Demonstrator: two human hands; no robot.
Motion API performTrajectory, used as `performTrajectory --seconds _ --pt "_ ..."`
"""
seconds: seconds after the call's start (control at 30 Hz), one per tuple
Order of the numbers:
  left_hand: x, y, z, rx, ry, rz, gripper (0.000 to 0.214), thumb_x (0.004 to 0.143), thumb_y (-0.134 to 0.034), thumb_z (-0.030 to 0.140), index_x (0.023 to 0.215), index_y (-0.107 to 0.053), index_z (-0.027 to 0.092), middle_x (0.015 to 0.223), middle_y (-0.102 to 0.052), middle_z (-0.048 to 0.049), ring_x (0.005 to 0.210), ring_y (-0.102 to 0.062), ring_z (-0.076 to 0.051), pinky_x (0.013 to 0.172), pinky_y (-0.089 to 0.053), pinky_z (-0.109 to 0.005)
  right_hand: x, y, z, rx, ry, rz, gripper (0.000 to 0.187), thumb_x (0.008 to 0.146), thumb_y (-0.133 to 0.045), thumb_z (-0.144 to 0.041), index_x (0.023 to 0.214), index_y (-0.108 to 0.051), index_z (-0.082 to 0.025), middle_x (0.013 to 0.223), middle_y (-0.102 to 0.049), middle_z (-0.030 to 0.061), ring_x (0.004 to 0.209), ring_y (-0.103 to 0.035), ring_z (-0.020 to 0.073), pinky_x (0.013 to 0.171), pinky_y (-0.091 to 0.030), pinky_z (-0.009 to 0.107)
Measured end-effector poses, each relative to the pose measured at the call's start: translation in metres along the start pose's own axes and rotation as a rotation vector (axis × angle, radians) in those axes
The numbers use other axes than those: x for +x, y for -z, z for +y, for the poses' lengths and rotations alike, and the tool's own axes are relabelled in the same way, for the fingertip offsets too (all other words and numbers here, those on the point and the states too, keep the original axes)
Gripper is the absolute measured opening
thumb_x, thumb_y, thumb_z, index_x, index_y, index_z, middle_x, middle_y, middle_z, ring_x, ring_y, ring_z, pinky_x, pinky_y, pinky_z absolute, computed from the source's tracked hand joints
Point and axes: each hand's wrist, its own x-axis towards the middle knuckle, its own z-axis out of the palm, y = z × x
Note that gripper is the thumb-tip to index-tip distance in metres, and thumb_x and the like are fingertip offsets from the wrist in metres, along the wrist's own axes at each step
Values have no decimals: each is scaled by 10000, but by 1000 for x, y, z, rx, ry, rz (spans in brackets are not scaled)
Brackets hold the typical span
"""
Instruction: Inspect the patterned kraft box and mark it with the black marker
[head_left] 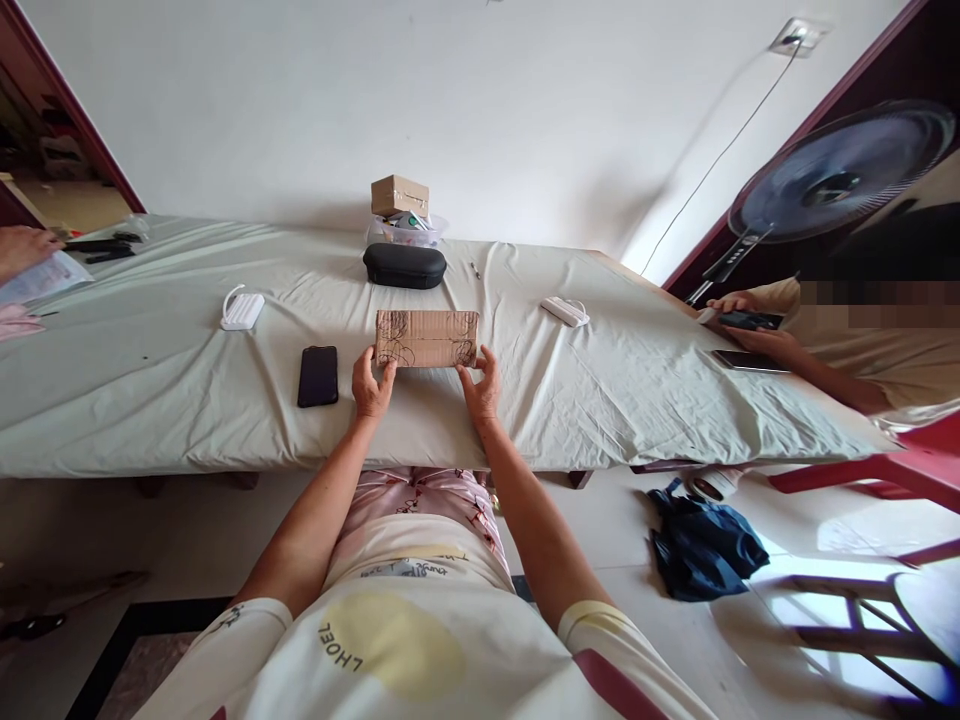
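A flat brown piece of cardboard, perhaps one face of a box, is held up in front of me over the table. Dark looping scribbles cover its left part and its right corners. My left hand grips its lower left corner, thumb on the near face. At the lower right corner my right hand pinches it the same way. The fingers behind the cardboard are partly hidden. Left of my left hand lies a dark smartphone. Beyond the cardboard rests a black zip case.
A pale cloth covers the table. White power banks with cord loops lie left and right. At the wall, a small carton tops a clear plastic tub. People sit at both ends; a fan stands right.
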Motion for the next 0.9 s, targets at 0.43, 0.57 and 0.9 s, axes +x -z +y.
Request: performTrajectory --seconds 0.43,0.57,0.9 --pt "-5 -2 6 -7 -271 -4 626 1035 -378 554 1464 -559 136 1354 -616 -219 1280 -601 -304 1105 -485 -412 5 10 -14 -28 151 152 447 1052 -375 -453 1301 -674 -233 1141 -635 125 1130 -611 269 1050 -520 483" --pt "-5 -5 9 103 -240 -99 536 1010 -484 408 1482 -574 171 1402 -580 -210 1324 -558 -339 1162 -432 -463 8 13 -31 -203 84 92 436 1037 -406 -356 1393 -634 -247 1324 -608 161 1299 -559 313 1129 -447 568" --pt "-8 -8 13 142 -228 -153 531 1002 -505 407 1480 -571 185 1511 -514 -216 1359 -543 -377 1176 -423 -517 2 -28 -106 -473 274 -252 540 994 -509 -222 1533 -521 -241 1635 -472 144 1588 -311 349 1300 -163 645"
